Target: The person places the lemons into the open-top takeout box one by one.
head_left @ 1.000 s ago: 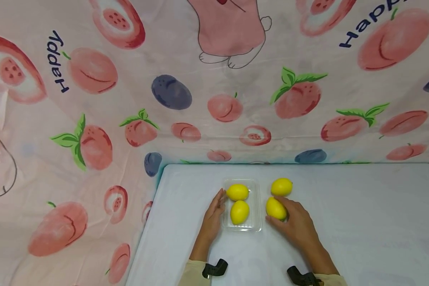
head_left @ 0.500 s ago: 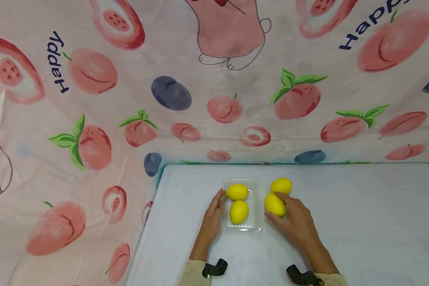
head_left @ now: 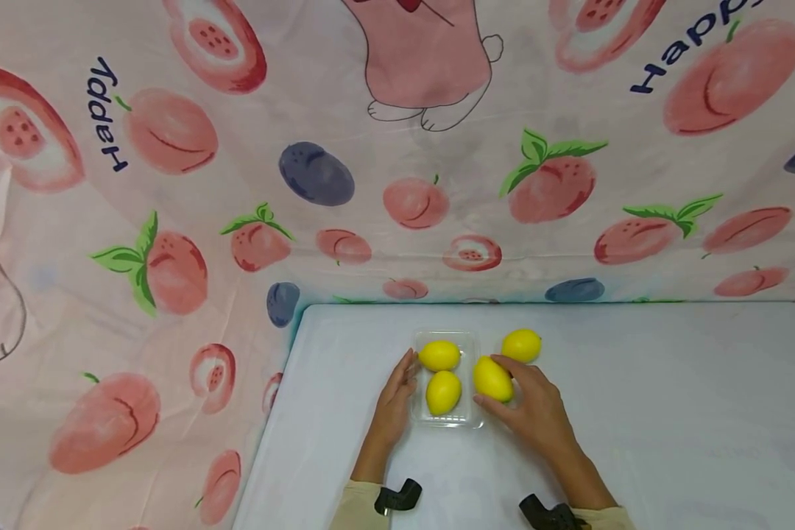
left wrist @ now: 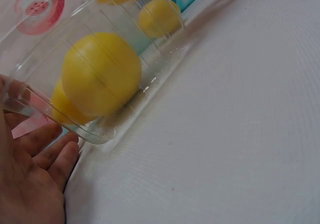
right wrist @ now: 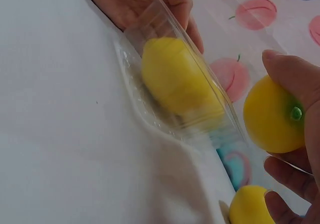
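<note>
A clear plastic tray [head_left: 447, 422] sits on the white table with two lemons inside, a back lemon [head_left: 439, 355] and a front lemon [head_left: 443, 393]. My left hand [head_left: 394, 401] rests along the tray's left side, fingers fairly straight; in the left wrist view its fingers [left wrist: 52, 151] touch the wall. Between thumb and fingers my right hand [head_left: 536, 405] holds a third lemon [head_left: 493, 379], raised beside the tray's right rim. The right wrist view shows this held lemon [right wrist: 272, 116] with its green stem end, above the rim's level. Another lemon [head_left: 521, 345] lies behind the right hand.
The white table [head_left: 689, 412] stretches to the right of the hands. Behind it and at the left hangs a fruit-printed cloth [head_left: 344, 96]. Black wrist cameras sit on both sleeves, the left camera [head_left: 399, 497] and the right camera [head_left: 548, 513].
My right hand has lifted the third lemon and carried it left to the tray's right rim, away from the lemon behind. My left hand and the tray have stayed put.
</note>
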The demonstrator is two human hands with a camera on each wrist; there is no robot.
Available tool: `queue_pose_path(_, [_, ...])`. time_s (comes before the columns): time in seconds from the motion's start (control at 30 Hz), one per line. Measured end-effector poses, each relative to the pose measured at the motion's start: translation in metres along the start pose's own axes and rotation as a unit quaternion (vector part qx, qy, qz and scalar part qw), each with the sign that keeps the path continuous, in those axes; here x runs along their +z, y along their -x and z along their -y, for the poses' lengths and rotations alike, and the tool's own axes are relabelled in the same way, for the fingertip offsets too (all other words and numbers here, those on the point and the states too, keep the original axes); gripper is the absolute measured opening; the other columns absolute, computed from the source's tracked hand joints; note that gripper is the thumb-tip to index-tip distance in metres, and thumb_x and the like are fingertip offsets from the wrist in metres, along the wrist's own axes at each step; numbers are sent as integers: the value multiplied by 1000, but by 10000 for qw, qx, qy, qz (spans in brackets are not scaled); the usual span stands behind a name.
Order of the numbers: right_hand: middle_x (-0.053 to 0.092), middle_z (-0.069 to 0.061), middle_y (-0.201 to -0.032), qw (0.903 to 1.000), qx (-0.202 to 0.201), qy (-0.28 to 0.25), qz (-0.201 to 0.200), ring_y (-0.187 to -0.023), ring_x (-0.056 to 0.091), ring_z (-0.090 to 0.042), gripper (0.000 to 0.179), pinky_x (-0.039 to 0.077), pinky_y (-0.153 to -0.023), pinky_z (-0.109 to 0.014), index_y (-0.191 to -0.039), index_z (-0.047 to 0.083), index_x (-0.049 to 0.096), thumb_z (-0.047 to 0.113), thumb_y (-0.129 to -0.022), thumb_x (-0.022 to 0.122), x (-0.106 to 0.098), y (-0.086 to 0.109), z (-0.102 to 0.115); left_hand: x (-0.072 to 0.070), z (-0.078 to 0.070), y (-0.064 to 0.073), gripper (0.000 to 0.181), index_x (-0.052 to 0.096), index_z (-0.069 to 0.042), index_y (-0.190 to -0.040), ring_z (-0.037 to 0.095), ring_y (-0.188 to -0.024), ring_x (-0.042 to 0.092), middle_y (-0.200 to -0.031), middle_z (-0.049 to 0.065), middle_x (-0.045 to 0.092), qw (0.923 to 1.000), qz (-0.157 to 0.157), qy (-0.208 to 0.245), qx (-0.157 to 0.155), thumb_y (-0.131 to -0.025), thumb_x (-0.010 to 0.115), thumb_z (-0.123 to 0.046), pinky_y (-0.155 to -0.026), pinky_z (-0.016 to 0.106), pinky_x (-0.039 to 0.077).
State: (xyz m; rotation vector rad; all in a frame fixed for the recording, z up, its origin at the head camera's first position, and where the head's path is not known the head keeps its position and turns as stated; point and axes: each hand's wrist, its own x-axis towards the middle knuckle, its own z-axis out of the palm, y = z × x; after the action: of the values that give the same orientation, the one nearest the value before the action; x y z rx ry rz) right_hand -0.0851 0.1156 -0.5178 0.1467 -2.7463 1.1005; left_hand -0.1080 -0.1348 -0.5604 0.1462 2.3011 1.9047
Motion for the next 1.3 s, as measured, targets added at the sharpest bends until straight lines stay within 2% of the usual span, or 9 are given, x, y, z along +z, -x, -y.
queue_pose_path(0.13, [65, -9, -137, 9999, 19, -7, 105, -125, 59, -33, 71, 48, -106, -61, -137, 16, 62, 47, -78, 87, 4, 0, 6, 0, 0, 0, 55, 30, -24, -162, 30, -151, 37, -166, 2, 35, 10000, -10, 94, 18, -108, 38, -15, -124, 58, 27])
queue_pose_path(0.27, [68, -7, -134, 9998, -21, 69, 163, -122, 60, -30, 72, 50, -104, -59, -136, 17, 63, 51, -77, 86, 11, 1, 10, 0, 1, 0, 56, 30, -24, -162, 30, -151, 38, -166, 2, 36, 10000, -33, 80, 27, -108, 39, -15, -123, 58, 28])
queue_pose_path(0.6, [72, -2, -116, 9973, -614, 379, -148, -107, 59, -22, 72, 57, -92, -48, -133, 19, 67, 49, -72, 90, 23, 1, 16, -1, 0, 1, 54, 32, -27, -161, 29, -151, 38, -165, 0, 37, 10000, -6, 95, 7, -108, 39, -17, -124, 57, 26])
queue_pose_path(0.83, [72, -3, -109, 9958, -680, 602, -137, -107, 60, -24, 71, 58, -87, -49, -132, 21, 67, 53, -72, 88, 27, 2, 19, -1, 2, 0, 54, 32, -28, -161, 29, -150, 39, -164, 1, 39, 10000, 0, 1, -28, -108, 39, -18, -124, 57, 27])
queue_pose_path(1.1, [75, -3, -113, 9943, -814, 632, -262, -115, 59, -29, 74, 56, -93, -53, -131, 18, 69, 55, -70, 89, 29, 0, 19, 0, 2, -1, 55, 29, -29, -162, 26, -150, 39, -164, -5, 37, 10000, 37, -87, -28, -108, 37, -19, -124, 56, 29])
queue_pose_path(1.3, [75, -3, -116, 9945, -884, 520, -224, -116, 57, -29, 78, 55, -96, -52, -130, 15, 69, 56, -68, 90, 31, 0, 17, -1, 7, -2, 55, 30, -24, -162, 29, -150, 40, -165, -1, 37, 9999, 14, 18, 99, -108, 38, -15, -123, 58, 29])
